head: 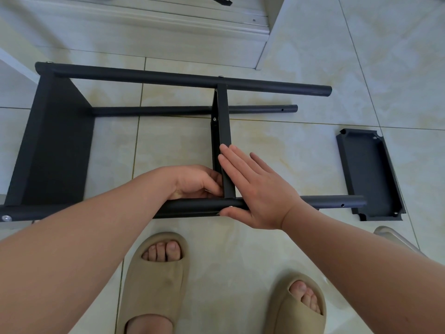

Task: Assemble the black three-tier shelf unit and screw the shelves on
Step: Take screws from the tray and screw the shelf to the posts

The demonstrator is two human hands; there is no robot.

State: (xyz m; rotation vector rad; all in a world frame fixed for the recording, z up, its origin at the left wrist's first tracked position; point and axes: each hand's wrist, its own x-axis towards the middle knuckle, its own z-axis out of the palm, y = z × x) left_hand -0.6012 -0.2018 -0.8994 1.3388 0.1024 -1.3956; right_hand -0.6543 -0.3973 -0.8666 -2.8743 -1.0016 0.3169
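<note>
Head view looks down on a black shelf unit [183,79] lying on its side on a pale tiled floor [301,68].

At the far left, an end shelf [55,141] stands on edge, fixed across the poles. A silver screw head [6,218] shows at the left end of the near pole [332,202]. 3 poles show plainly, all running left to right: 2 on the far side, 1 higher than the other, and the near pole just in front of the person.

The left hand [195,183] reaches in over the near pole. Its fingers are curled against the left face of the middle shelf [222,131] at its near end and grip it there; the thumb is hidden.

The middle shelf stands on edge between the far and near poles, with a small screw [214,119] showing on its left side.

The right hand [255,189] lies flat against the right face of the same shelf, fingers straight and together, thumb spread along the near pole. Another screw head [230,206] sits on the pole just beside that thumb. The 2 hands are close, with only the shelf between them.

Right of the hands, the free pole ends show open screw holes. A loose third shelf [368,174] lies flat on the floor near them, its hollow side up.

Nearest the camera are 2 feet in tan slippers, the left slipper [154,280] and the right slipper [298,307].
</note>
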